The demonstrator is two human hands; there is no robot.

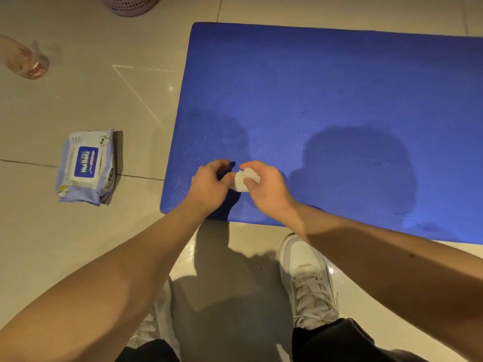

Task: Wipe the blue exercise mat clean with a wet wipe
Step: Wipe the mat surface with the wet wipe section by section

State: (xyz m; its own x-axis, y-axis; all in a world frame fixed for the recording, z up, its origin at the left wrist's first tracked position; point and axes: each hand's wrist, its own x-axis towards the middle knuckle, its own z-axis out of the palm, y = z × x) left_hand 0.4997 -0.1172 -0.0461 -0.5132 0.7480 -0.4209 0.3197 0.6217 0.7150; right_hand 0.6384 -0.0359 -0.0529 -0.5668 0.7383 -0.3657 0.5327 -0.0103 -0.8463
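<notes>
The mat (326, 100) lies flat on the tiled floor (109, 100). Its near-left corner sits at 7 o'clock of the hands and its far-left corner at 12. The left edge runs between those two corners. The near edge slants away toward 4 o'clock, and the mat's right side runs out of view at 3.

The wipe (241, 180) is a small white wad held between both hands, just inside the near edge by the near-left corner. Whether it touches the mat cannot be told. The left hand (209, 185) pinches its left end, with the fingers curled above it. The right hand (266, 186) grips its right end with thumb and curled fingers.

From the hands, bare blue surface spreads from 12 round to 3, with only shadows across it. One large shadow lies at 3 and a smaller one at 12.

Off the mat, a pack (86, 167) of wipes lies on the tiles at 9 o'clock, well apart from the left edge. A clear bottle (23, 61) lies at 10, near the frame's left side, and a pink basket (130, 3) stands at 11, cut by the top of the view.

At 5 o'clock a white shoe (308, 278) stands on the floor, its toe just short of the near edge. A second shoe (154, 320) at 7 is partly hidden by the left forearm.
</notes>
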